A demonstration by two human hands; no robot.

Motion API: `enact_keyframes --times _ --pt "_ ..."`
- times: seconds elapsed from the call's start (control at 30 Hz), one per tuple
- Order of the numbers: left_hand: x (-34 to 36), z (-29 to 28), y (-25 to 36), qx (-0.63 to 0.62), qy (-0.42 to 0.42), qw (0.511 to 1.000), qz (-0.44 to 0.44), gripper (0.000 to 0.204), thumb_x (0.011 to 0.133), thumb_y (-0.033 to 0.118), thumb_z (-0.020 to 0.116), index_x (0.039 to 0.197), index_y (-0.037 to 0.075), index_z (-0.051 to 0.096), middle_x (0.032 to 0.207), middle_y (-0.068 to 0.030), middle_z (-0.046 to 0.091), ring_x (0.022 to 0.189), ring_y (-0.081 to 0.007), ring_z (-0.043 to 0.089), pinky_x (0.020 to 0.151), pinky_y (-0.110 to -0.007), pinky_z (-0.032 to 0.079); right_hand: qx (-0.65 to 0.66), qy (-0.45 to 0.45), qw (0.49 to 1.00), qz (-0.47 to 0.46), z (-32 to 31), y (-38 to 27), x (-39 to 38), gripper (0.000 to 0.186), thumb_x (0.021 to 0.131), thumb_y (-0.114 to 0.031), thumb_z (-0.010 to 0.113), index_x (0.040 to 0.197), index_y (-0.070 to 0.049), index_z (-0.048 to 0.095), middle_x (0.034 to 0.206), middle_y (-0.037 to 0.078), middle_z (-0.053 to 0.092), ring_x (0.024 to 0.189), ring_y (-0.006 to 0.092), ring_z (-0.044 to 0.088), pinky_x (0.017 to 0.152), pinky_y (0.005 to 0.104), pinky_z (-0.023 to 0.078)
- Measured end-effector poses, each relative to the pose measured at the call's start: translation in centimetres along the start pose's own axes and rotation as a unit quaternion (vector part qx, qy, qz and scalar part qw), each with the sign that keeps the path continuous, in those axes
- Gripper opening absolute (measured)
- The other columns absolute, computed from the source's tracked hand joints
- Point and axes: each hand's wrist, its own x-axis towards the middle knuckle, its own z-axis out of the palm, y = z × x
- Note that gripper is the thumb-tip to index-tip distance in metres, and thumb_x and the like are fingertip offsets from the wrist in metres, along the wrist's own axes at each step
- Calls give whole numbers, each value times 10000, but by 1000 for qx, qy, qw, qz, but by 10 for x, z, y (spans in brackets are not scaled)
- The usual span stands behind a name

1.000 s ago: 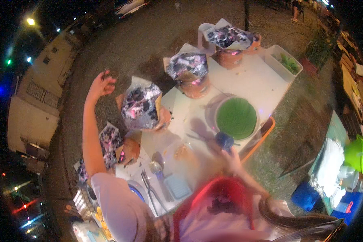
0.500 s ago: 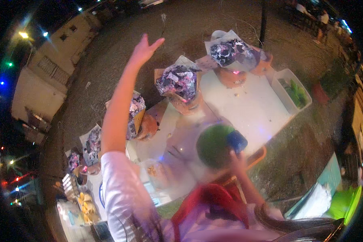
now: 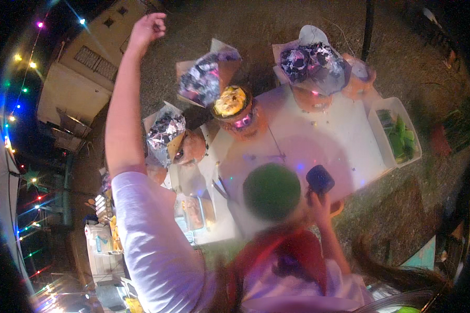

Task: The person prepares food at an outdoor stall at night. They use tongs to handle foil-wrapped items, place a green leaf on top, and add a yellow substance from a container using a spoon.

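My left hand (image 3: 150, 27) is raised at the far left with its fingers curled; what they grip, if anything, is too thin or blurred to make out. To its right, a tilted foil-lined tray of glowing coals (image 3: 201, 78) is off to the left of a clay stove (image 3: 243, 125). In that stove's dark pan sits a round yellow cake (image 3: 230, 100) with a browned top. My right hand (image 3: 318, 203), low at the table's near side, is closed around a dark blue object with rounded corners (image 3: 320, 179). A round green disc-like thing (image 3: 271, 191) is just left of it.
Another coal tray (image 3: 313, 62) covers a stove at the right, and one more (image 3: 164, 134) stands at the left. A clear bin of green leaves (image 3: 399, 133) is at the white table's (image 3: 339, 125) right end. Tongs (image 3: 220, 189) and plastic containers (image 3: 193, 211) lie left of centre.
My left hand has moved left and outward, its fingers now curled. The middle coal tray has shifted up and left, uncovering the yellow cake. The blue object has moved slightly right, apart from the green disc.
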Motion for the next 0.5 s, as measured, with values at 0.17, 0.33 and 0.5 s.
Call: enact_keyframes --times 0.17,0.33,0.5 --pt "4 -2 26 32 -8 999 -4 290 946 213 348 1053 22 539 736 7 524 687 -95 535 622 -244 483 17 -11 1000 21 7 -12 8 234 831 -76 579 1057 -47 524 936 4 575 779 93 524 647 235 426" --pt "-11 29 -6 25 -6 999 -47 283 938 238 378 1021 23 542 720 9 508 664 -94 532 604 -242 479 18 -10 1000 -6 7 -13 13 225 827 -74 584 1043 -55 527 889 -13 557 708 71 495 594 217 400" --pt "-32 56 -37 22 -9 996 -84 284 941 255 380 1017 35 541 708 20 491 661 -85 533 587 -237 473 -10 -27 999 24 -1 -13 15 234 827 -79 588 1050 -55 522 852 -20 544 682 68 473 571 214 390"
